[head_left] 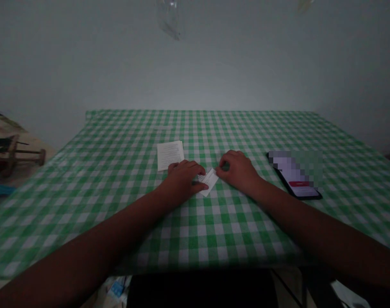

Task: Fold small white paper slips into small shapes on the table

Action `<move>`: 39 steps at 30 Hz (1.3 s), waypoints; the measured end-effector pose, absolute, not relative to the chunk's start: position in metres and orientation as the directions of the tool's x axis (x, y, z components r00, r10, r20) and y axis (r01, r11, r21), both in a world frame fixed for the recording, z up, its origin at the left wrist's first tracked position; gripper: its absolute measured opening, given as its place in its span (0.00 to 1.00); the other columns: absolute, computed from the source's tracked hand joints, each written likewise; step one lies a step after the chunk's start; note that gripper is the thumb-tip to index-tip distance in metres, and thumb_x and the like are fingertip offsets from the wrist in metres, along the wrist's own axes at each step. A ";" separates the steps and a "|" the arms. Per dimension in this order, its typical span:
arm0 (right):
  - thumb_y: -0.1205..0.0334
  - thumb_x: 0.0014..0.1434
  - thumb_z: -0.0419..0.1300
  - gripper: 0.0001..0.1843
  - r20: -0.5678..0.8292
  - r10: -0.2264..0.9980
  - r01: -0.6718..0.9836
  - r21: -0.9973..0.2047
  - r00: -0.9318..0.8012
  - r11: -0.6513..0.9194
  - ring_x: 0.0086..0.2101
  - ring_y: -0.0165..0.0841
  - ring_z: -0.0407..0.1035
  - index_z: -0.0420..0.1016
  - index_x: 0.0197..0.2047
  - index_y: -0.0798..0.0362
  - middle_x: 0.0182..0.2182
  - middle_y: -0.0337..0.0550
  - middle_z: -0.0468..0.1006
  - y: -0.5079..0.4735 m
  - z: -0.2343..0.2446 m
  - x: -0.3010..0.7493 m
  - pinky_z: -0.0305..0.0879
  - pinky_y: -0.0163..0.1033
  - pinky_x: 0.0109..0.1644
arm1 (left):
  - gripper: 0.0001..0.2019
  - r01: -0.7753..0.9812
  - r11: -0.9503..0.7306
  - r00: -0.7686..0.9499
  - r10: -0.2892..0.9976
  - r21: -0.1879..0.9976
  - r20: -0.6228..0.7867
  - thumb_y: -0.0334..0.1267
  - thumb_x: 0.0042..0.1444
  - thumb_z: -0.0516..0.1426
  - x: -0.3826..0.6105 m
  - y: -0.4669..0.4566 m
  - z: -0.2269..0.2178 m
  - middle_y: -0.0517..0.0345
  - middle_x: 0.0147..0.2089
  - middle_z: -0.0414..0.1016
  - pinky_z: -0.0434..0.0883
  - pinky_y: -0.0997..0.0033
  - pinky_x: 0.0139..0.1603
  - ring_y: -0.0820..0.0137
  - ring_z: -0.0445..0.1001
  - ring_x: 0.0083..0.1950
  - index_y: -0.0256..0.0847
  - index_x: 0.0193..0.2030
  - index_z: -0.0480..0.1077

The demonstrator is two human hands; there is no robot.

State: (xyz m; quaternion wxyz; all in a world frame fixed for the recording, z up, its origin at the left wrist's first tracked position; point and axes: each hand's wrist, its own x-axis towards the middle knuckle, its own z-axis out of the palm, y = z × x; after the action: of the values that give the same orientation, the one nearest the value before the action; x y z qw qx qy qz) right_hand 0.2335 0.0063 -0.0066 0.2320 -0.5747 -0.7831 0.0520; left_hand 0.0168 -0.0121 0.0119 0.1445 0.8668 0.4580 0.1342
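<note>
A small folded white paper (208,181) lies on the green-and-white checked tablecloth (214,231), between my two hands. My left hand (182,179) rests on the cloth with its fingers curled, thumb and fingertips pinching the paper's left end. My right hand (236,170) is closed too, its fingertips pressing the paper's upper right end. Just behind my left hand lies a second white sheet (170,155) with faint printed lines, flat on the cloth.
A phone (294,175) with a lit screen lies to the right of my right hand. A plain wall stands behind the table's far edge. Wooden objects (18,155) sit on the floor at the left.
</note>
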 end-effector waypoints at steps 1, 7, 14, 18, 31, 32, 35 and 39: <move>0.57 0.54 0.63 0.07 0.308 0.924 0.876 -0.351 -0.227 0.332 0.41 0.42 0.67 0.71 0.30 0.50 0.35 0.44 0.75 0.009 -0.007 0.236 0.61 0.47 0.44 | 0.15 0.752 -0.542 0.547 0.831 0.375 0.105 0.46 0.56 0.63 0.016 -0.012 0.011 0.56 0.52 0.75 0.57 0.47 0.59 0.58 0.69 0.56 0.46 0.48 0.71; 0.61 0.59 0.59 0.03 0.400 0.854 0.779 -0.395 -0.331 0.487 0.40 0.40 0.68 0.72 0.35 0.51 0.36 0.45 0.75 0.005 -0.002 0.239 0.61 0.46 0.45 | 0.13 0.729 -0.583 0.567 0.808 0.359 0.161 0.46 0.57 0.64 0.013 -0.011 0.003 0.60 0.52 0.75 0.53 0.45 0.61 0.59 0.69 0.56 0.50 0.48 0.72; 0.55 0.55 0.65 0.10 0.316 0.817 0.754 -0.326 -0.482 0.570 0.42 0.40 0.66 0.72 0.37 0.50 0.38 0.43 0.76 -0.015 -0.001 0.222 0.59 0.45 0.46 | 0.10 0.738 -0.569 0.560 0.816 0.362 0.143 0.46 0.56 0.64 0.016 -0.012 0.006 0.60 0.51 0.75 0.53 0.45 0.60 0.60 0.68 0.55 0.51 0.44 0.76; 0.57 0.56 0.63 0.08 0.299 0.867 0.815 -0.320 -0.398 0.484 0.42 0.40 0.66 0.71 0.34 0.50 0.36 0.43 0.75 -0.009 -0.003 0.224 0.59 0.45 0.44 | 0.10 0.740 -0.551 0.555 0.824 0.385 0.112 0.44 0.55 0.65 0.017 -0.014 0.012 0.60 0.51 0.76 0.54 0.46 0.61 0.60 0.68 0.55 0.49 0.44 0.76; 0.52 0.62 0.58 0.12 0.208 0.913 0.852 -0.333 -0.351 0.404 0.43 0.43 0.67 0.77 0.38 0.52 0.38 0.48 0.75 -0.009 0.003 0.237 0.62 0.49 0.49 | 0.15 0.742 -0.579 0.575 0.809 0.339 0.124 0.46 0.57 0.63 0.015 -0.014 0.012 0.56 0.53 0.75 0.56 0.49 0.60 0.58 0.67 0.56 0.47 0.49 0.73; 0.52 0.61 0.59 0.13 0.200 0.912 0.850 -0.336 -0.357 0.406 0.43 0.43 0.67 0.77 0.38 0.52 0.38 0.48 0.75 -0.011 0.004 0.236 0.62 0.50 0.49 | 0.15 0.744 -0.579 0.573 0.810 0.334 0.127 0.46 0.57 0.63 0.016 -0.014 0.012 0.56 0.53 0.75 0.56 0.49 0.59 0.58 0.67 0.56 0.46 0.50 0.72; 0.52 0.58 0.63 0.12 0.187 0.925 0.836 -0.397 -0.331 0.379 0.43 0.43 0.68 0.77 0.37 0.52 0.38 0.48 0.75 -0.012 0.004 0.232 0.63 0.50 0.49 | 0.17 0.745 -0.577 0.571 0.811 0.334 0.127 0.46 0.57 0.63 0.017 -0.013 0.011 0.55 0.52 0.74 0.58 0.51 0.58 0.58 0.68 0.55 0.44 0.51 0.71; 0.56 0.56 0.65 0.08 0.179 0.953 0.792 -0.531 -0.244 0.303 0.40 0.41 0.69 0.75 0.33 0.52 0.35 0.45 0.77 -0.008 0.002 0.230 0.64 0.48 0.47 | 0.20 0.735 -0.586 0.576 0.805 0.340 0.141 0.44 0.56 0.64 0.017 -0.011 0.008 0.56 0.52 0.74 0.58 0.51 0.58 0.58 0.67 0.55 0.44 0.54 0.69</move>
State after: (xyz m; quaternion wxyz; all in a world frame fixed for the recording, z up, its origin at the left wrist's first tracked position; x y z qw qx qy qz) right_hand 0.2297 -0.0078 0.0024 0.2400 -0.5661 -0.7705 0.1681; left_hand 0.0172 -0.0110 0.0083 0.1232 0.8792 0.4381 0.1413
